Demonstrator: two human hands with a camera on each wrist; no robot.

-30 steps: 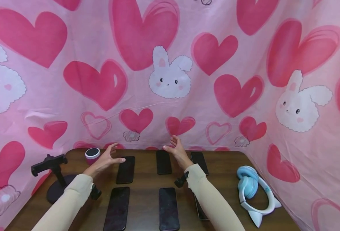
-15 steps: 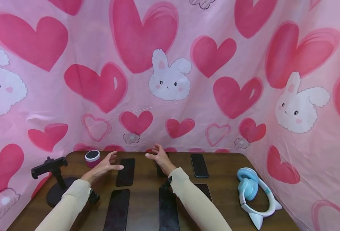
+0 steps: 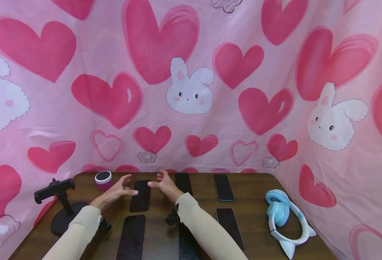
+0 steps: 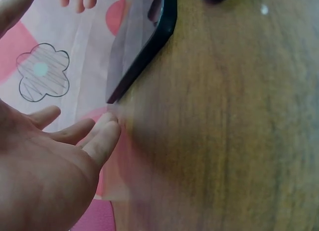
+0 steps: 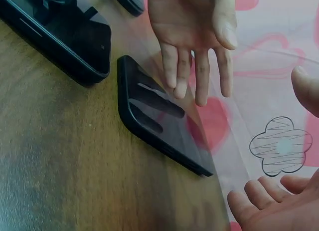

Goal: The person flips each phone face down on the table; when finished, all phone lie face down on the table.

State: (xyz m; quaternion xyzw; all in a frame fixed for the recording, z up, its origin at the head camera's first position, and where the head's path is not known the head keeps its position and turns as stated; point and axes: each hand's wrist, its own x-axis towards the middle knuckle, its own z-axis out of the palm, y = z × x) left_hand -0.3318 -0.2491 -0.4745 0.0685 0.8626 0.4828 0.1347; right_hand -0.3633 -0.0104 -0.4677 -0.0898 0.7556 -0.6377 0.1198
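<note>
Both hands hover around a black smartphone (image 3: pixel 140 196) lying flat at the back left of the brown table. My left hand (image 3: pixel 114 192) is at its left side, thumb reaching over its edge, fingers spread and holding nothing. On the phone's other side, my right hand (image 3: pixel 167 186) has its thumb tip at the right edge, fingers relaxed. In the left wrist view the left palm (image 4: pixel 55 166) is beside the phone (image 4: pixel 142 46), with fingertips near its corner. The right wrist view shows the phone's glossy screen (image 5: pixel 159 116) reflecting fingers, between the left hand (image 5: pixel 192 36) and the right fingers (image 5: pixel 261 198).
Other phones lie in two rows: back middle (image 3: pixel 184 183), back right (image 3: pixel 223 187), front left (image 3: pixel 131 238), front middle (image 3: pixel 188 245) and front right (image 3: pixel 229 227). A black phone stand (image 3: pixel 62 206) and magenta cylinder (image 3: pixel 104 181) are left; blue-white cat-ear headphones (image 3: pixel 291 220) right. A printed curtain (image 3: pixel 191 122) hangs behind.
My right hand has moved left and a little lower in view, past the back middle phone to the back left one. The left hand shifted slightly down. The right-hand phones are uncovered.
</note>
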